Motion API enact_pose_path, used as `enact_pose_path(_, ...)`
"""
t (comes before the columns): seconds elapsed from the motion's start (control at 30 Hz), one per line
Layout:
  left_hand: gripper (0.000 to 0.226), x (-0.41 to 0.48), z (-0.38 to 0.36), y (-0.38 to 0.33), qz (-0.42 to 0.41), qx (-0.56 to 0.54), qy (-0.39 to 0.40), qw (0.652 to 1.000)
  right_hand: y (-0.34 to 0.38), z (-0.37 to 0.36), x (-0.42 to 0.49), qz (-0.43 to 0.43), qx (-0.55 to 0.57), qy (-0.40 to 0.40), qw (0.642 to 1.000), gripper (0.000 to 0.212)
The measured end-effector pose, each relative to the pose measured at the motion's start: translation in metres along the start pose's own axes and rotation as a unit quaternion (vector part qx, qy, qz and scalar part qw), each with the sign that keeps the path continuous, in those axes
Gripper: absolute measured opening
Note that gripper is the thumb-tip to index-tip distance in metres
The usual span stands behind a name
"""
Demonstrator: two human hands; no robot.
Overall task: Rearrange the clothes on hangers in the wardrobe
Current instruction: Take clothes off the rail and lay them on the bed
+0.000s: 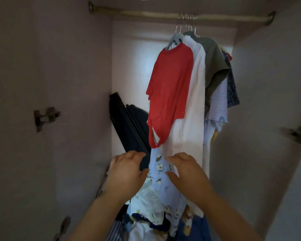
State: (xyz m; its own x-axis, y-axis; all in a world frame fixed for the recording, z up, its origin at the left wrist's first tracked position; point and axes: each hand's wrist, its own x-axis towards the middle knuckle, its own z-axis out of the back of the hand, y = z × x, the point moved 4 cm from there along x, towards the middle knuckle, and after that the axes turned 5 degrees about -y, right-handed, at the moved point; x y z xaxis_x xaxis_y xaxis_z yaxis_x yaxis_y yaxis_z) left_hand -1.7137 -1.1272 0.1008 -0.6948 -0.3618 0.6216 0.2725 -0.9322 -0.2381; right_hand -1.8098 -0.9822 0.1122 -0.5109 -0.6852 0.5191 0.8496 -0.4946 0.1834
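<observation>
Nearest me lies a heap of loose clothes. Just above it my left hand and right hand are apart, fingers loosely spread and gripping nothing. They sit on either side of a pale blue printed garment that runs up between them; I cannot tell whether my fingertips touch it. Beyond my left hand a black case leans against the back wall. Farther up, a red T-shirt, a white garment and an olive shirt hang on hangers, crowded together right of the middle of the rail.
</observation>
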Motion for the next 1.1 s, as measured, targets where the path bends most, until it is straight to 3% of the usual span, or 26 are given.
enact_pose_path(0.33, 0.050, 0.128, -0.020, 0.035, 0.012, -0.045, -0.080, 0.996, -0.021, -0.002, 0.140, 0.068, -0.012, -0.097, 0.993, 0.043)
enact_pose_path(0.67, 0.049, 0.274, -0.038, 0.070, -0.046, -0.116, -0.132, 0.983, -0.037, 0.009, 0.285, 0.075, -0.094, -0.197, 0.973, 0.045)
enact_pose_path(0.83, 0.048, 0.332, -0.037, 0.064, -0.065, -0.167, -0.171, 0.969, -0.039, 0.047, 0.339, 0.082, -0.151, -0.248, 0.953, 0.049)
enact_pose_path(1.1, 0.049, 0.399, -0.033, 0.044, -0.091, -0.186, -0.237, 0.949, -0.049, 0.125, 0.406, 0.110, -0.258, -0.352, 0.893, 0.044)
